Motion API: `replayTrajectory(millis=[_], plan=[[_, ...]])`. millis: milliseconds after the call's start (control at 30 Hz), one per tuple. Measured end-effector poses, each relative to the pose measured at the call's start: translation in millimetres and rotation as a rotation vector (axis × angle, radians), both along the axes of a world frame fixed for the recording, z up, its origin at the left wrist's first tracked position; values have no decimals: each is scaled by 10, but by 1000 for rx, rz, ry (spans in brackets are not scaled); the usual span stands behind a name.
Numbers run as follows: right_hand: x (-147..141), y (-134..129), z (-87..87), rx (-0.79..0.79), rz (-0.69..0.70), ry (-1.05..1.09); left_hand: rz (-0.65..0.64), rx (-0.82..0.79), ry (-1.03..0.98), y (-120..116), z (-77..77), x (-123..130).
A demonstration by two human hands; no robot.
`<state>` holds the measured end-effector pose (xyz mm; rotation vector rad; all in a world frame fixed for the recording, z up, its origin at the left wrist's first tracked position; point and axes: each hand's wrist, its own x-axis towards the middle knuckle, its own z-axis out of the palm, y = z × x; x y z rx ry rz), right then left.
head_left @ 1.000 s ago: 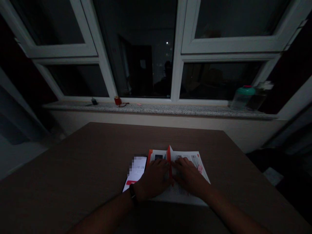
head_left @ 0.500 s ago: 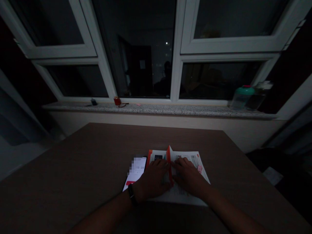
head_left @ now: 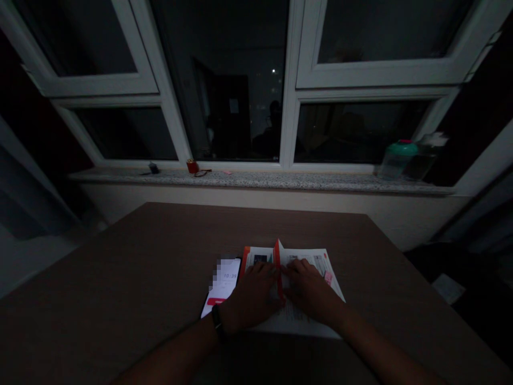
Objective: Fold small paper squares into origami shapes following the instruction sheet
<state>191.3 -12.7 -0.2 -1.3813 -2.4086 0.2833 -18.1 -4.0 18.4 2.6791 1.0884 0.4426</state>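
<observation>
An open booklet (head_left: 320, 259) with orange and white pages lies on the brown table, and a narrow orange-edged fold (head_left: 277, 255) stands up near its middle. My left hand (head_left: 256, 294) rests on the left page, fingertips against the fold. On the right page lies my right hand (head_left: 310, 289), its fingertips close to the other side of the fold. Both hands seem to press on the paper with bent fingers. Beside the right hand is a small pink piece (head_left: 328, 277). A lit phone (head_left: 222, 283) lies left of the booklet, near my left wrist.
Behind the brown table (head_left: 180, 230) runs a speckled window sill (head_left: 256, 180). It holds a small red jar (head_left: 192, 166), a dark little bottle (head_left: 153, 168) and, at the right, a green-lidded container (head_left: 398, 159) beside a clear one (head_left: 427, 155).
</observation>
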Motion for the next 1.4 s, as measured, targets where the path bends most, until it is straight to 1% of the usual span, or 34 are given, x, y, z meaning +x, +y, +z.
replayTrajectory(millis=[133,267,400,667,900,1033,1133,1300,1400], plan=[[3,-14,9,2,1,8,21,7,-7,-20,2,22],[4,-5,-3,1,2,3,15,30,-20,-29,-15,27],[3,5,-17,7,-7,-2,11,18,-15,-25,-23,17],[-10,-11,6,7,-5,-18,28,26,-4,-17,-62,11],[-9,-6,16,-1,-9,-19,42,16,14,-31,-20,31],[-1,-6,4,7,-12,-33,1,-2,36,-16,22,11],[3,-9,2,11,2,-36,-26,-8,38,-2,21,-12],[2,-18,19,10,-3,-34,-6,12,3,-10,-27,-6],[2,-19,25,1,-2,-39,1,12,-6,-30,-30,9]])
